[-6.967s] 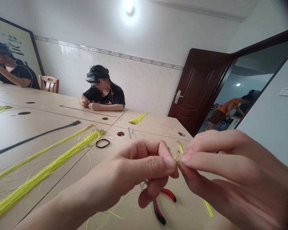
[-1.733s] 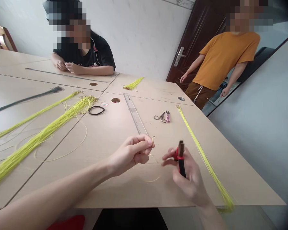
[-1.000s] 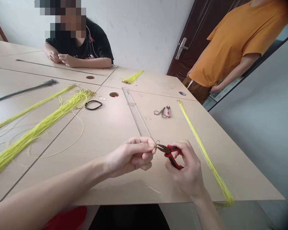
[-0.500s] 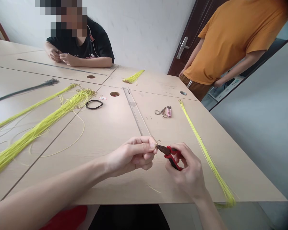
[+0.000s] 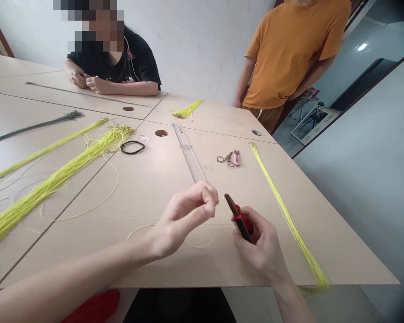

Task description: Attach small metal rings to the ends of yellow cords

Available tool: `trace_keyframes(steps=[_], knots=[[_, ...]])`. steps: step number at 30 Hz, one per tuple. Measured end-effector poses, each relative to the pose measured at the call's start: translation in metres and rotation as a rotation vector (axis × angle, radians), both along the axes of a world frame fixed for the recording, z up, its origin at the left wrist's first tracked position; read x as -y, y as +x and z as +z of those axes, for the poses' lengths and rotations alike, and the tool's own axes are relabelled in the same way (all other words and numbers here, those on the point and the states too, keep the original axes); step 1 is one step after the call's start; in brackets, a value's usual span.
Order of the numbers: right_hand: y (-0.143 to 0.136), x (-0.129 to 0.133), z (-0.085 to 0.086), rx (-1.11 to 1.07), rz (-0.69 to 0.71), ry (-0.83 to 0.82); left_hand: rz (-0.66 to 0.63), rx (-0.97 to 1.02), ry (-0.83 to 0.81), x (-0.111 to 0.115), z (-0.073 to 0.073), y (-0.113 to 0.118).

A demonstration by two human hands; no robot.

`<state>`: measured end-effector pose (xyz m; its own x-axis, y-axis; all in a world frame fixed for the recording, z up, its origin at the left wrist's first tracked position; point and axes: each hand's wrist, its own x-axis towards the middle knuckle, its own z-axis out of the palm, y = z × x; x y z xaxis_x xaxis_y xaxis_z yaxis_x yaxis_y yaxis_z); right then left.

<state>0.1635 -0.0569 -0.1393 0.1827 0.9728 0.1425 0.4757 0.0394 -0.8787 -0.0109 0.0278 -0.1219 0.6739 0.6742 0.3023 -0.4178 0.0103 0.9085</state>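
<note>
In the head view my left hand (image 5: 188,208) pinches a thin yellow cord (image 5: 202,246) between thumb and forefinger. A loop of that cord hangs beneath the hand, over the table. My right hand (image 5: 261,246) is wrapped around red and black pliers (image 5: 234,208), their dark jaws pointing up and to the left. A tiny gold-coloured bit shows at the jaw tips; its shape is too small to make out. A small gap separates the jaws from my left fingertips. Beyond my left hand lies a clear ruler (image 5: 188,152).
Small scissors (image 5: 226,159) and pink thread snips (image 5: 237,158) lie past the pliers. A yellow cord bundle (image 5: 283,206) is on the right, a thicker one (image 5: 63,179) on the left, near a black band (image 5: 132,147). One person (image 5: 138,63) sits opposite; another (image 5: 292,58) stands.
The pliers have come away from my left fingertips and turned more upright. My left hand has tilted, and the cord loop now shows below it. The standing person has shifted left.
</note>
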Motion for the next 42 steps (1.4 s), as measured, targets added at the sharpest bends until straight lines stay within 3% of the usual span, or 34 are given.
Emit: trace_keyframes(steps=[3,6,8,13,16,20,23,30,35,39,42], knots=[[0.001,-0.001,-0.001,-0.01,0.01,-0.024,0.107,0.061,0.33,0.005,0.004,-0.004],[0.0,-0.001,-0.001,-0.01,0.011,-0.021,0.035,0.125,0.524,0.01,0.007,-0.003],[0.0,-0.001,-0.001,-0.002,0.002,-0.021,-0.007,0.125,0.474,0.011,0.005,-0.001],[-0.004,0.001,-0.001,-0.009,-0.049,-0.051,-0.033,-0.009,0.129,0.008,-0.002,0.002],[-0.004,0.002,-0.003,-0.004,-0.053,-0.055,-0.081,-0.015,0.033,0.001,-0.002,0.003],[-0.004,0.002,-0.002,0.01,-0.072,-0.013,0.04,-0.055,-0.067,-0.008,0.0,0.005],[-0.007,0.001,0.001,0.016,-0.067,-0.03,0.138,-0.186,-0.074,-0.009,0.002,0.007],[-0.014,0.001,0.002,0.019,-0.128,0.022,0.085,-0.357,-0.02,-0.002,0.008,0.009],[-0.005,0.0,-0.003,0.05,-0.132,0.028,0.146,-0.367,0.012,-0.003,0.007,0.009],[0.009,-0.006,-0.01,0.235,-0.392,0.161,0.175,-0.362,0.004,-0.004,0.01,0.008],[0.02,-0.011,-0.02,0.47,-0.549,0.145,0.164,-0.346,0.004,-0.003,0.01,0.008]])
